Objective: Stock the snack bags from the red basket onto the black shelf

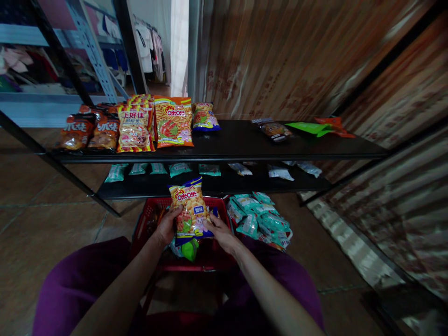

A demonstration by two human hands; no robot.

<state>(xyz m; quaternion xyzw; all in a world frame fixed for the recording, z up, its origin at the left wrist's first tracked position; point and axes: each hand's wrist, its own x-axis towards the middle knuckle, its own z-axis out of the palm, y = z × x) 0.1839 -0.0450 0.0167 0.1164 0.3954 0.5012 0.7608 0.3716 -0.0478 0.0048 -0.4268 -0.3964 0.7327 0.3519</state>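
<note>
A blue and yellow bag of snacks (191, 207) is held upright above the red basket (138, 233), its printed front facing me. My left hand (168, 225) grips its left edge, thumb on the front. On the lower right edge, my right hand (221, 232) pinches the same bag. Both hands' other fingers are partly hidden behind it. Below the bag, a green packet (189, 250) and other packets lie in the basket. A matching blue and yellow bag (205, 116) stands on the upper shelf (231, 144), right of an orange snack bag (173, 122).
Red and yellow bags (136, 128) and dark bags (75, 133) stand at the shelf's left. A brown packet (275, 130) and a green packet (311, 128) lie to the right. Teal packets (180, 169) line the lower shelf. More teal packets (261, 217) are heaped right of the basket.
</note>
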